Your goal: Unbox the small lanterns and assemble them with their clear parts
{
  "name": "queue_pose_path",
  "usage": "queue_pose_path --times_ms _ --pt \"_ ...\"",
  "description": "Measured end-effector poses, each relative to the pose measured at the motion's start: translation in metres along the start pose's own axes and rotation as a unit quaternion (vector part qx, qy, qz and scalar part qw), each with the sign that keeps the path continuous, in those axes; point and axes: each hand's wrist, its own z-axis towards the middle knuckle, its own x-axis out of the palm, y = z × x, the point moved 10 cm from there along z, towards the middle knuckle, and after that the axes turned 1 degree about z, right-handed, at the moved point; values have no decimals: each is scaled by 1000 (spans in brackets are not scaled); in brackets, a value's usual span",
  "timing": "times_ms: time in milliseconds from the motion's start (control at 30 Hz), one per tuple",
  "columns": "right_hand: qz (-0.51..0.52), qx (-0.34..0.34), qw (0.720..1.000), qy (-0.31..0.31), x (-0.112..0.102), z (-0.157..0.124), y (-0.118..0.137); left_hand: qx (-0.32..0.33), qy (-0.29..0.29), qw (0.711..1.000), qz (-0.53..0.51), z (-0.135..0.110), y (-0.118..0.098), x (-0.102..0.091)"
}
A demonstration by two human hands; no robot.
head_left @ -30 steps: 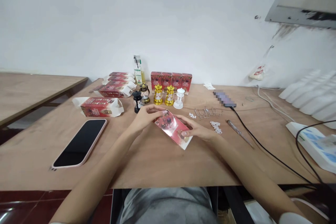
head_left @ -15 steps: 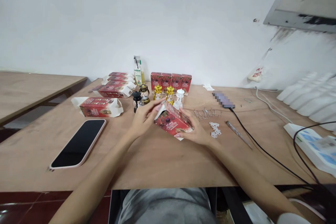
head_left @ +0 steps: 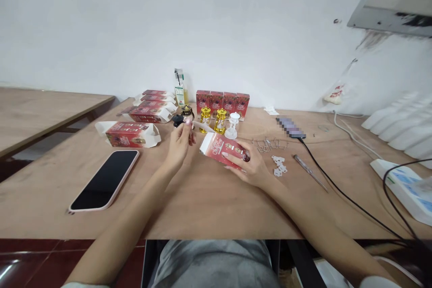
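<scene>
My right hand [head_left: 251, 167] is closed on a red printed carton [head_left: 221, 147], held tilted just above the wooden table [head_left: 202, 207] with its white end flap [head_left: 206, 128] open towards the lanterns. My left hand [head_left: 179, 143] reaches past that flap to a small black lantern [head_left: 177, 119]. Its fingers curl round the lantern's body and hide it. A bronze lantern [head_left: 187, 110], two gold lanterns [head_left: 212, 119] and a white lantern [head_left: 232, 125] stand just behind.
A phone [head_left: 105, 180] lies face up at the left, with unfolded red cartons [head_left: 130, 135] beyond it. Several closed red boxes [head_left: 222, 99] and a small bottle [head_left: 178, 87] stand by the wall. Metal hooks [head_left: 268, 144], white bits [head_left: 279, 165], a screwdriver [head_left: 308, 171] and a cable [head_left: 351, 202] lie right.
The carton went from flat to opened up into a box shape. My left hand let go of it and moved forward to the black lantern; my right hand keeps the carton.
</scene>
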Motion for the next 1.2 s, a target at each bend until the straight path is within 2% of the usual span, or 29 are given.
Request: queue_pose_path --times_ms 67,167,300,567,667,733,833,900,967,1033,1133,1200 --pt "-26 2 1000 -2 -1 -1 -3 -70 80 993 -50 -1 8 15" --pt "-85 -11 996 -6 -1 -2 -2 -155 182 965 -110 -7 12 32" --pt "-134 -36 990 -24 -4 -2 3 -150 275 939 -140 -10 -2 39" --pt "-83 12 996 15 2 1 -11 -142 342 922 -116 -17 2 37" --pt "-132 -17 991 -15 -1 1 -3 -112 364 920 -93 -19 0 39" --pt "-174 -42 983 -44 -5 0 4 -71 343 933 -78 -17 -7 39" --pt "-217 -73 971 -68 -6 -2 13 17 303 953 -9 -18 -21 43" --pt "-236 -89 965 -71 -5 -3 17 89 299 946 83 -24 -30 49" --pt "-246 -100 962 -67 -3 -3 20 162 295 921 196 -29 -37 54" --pt "-250 -109 960 -60 0 -4 22 218 285 883 302 -32 -39 55" --pt "-257 -112 958 -53 3 -3 22 259 279 828 413 -32 -35 54" --pt "-259 -114 958 -52 5 -1 22 277 267 805 453 -30 -31 53"
